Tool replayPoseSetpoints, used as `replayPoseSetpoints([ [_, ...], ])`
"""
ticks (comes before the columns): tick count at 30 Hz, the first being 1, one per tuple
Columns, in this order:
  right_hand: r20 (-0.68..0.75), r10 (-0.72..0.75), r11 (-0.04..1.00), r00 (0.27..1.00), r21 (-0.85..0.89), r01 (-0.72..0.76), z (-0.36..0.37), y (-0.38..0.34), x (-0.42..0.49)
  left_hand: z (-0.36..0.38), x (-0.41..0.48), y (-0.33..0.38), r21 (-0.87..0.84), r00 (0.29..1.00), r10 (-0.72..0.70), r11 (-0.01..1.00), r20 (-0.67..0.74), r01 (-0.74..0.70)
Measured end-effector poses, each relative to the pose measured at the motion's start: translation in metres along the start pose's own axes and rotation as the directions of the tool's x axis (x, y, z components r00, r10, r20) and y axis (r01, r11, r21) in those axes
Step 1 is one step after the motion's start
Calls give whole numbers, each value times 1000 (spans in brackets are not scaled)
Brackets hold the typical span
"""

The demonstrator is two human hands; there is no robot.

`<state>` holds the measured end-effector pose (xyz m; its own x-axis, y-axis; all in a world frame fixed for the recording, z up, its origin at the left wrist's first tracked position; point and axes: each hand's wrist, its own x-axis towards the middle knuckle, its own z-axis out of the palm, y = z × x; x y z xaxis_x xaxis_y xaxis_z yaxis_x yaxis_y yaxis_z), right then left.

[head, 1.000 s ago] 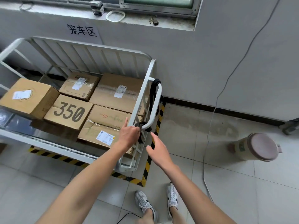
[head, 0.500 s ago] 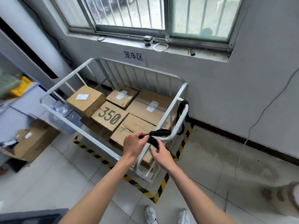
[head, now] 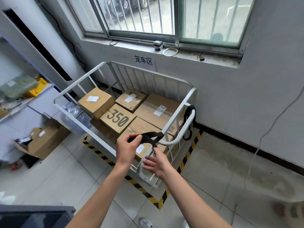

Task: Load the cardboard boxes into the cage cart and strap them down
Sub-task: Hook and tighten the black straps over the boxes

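Observation:
A white cage cart (head: 79, 89) stands against the wall under the window, with several cardboard boxes (head: 156, 109) packed inside, one printed "350" (head: 117, 118). A black strap (head: 148, 136) hangs from the cart's right handle bar (head: 184, 129), and another loop of it (head: 189, 122) dangles farther along the bar. My left hand (head: 127, 148) pinches the strap's loose end and holds it out to the left of the bar. My right hand (head: 156, 163) is just below, fingers spread and holding nothing, beside the cart's near corner.
Yellow-black hazard tape (head: 148, 195) marks the floor around the cart. An open cardboard box (head: 44, 140) with clutter sits on the floor at left, below grey shelving (head: 24, 96). A cable (head: 263, 137) runs down the right wall. A dark surface (head: 32, 216) is at the lower left.
My head has risen, so the window has come into view. My left hand has pulled the strap end out to the left of the bar. My right hand has let go and dropped below it, fingers spread.

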<state>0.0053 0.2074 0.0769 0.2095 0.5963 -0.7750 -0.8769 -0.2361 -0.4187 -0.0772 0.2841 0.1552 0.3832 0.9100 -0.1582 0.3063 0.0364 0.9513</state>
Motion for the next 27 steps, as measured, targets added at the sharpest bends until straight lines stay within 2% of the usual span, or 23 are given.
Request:
replayPoseSetpoints([
  [2, 15, -49, 984, 999, 171, 46, 7, -6, -2, -4, -4, 10, 26, 1000, 21, 999, -14, -21],
  [6, 45, -157, 889, 987, 442, 121, 15, -32, -4, -30, -12, 29, 293, 992, 122, 950, -31, -107],
  [8, 62, -189, 847, 980, 515, 130, 16, -47, -10, -46, -14, 33, 367, 993, 115, 925, -24, -98],
  [13, -11, -308, 815, 951, 513, 270, 24, -78, -33, -78, -19, 30, 466, 995, -57, 884, 77, 14],
  [17, -107, -389, 769, 915, 510, 386, 25, -102, -36, -116, -30, 31, 503, 986, -166, 855, 32, 127],
  [20, -118, -439, 767, 891, 467, 440, 24, -114, -40, -148, -45, 17, 496, 954, -299, 832, 22, 250],
  [22, -56, -469, 797, 881, 404, 450, 28, -114, -45, -161, -56, 3, 477, 921, -389, 812, 12, 336],
  [24, 67, -495, 824, 866, 351, 444, 38, -109, -51, -165, -67, -8, 462, 885, -463, 794, 40, 395],
  [27, 271, -542, 834, 796, 295, 467, 58, -95, -65, -169, -75, -22, 578, 844, -525, 725, 110, 375],
])
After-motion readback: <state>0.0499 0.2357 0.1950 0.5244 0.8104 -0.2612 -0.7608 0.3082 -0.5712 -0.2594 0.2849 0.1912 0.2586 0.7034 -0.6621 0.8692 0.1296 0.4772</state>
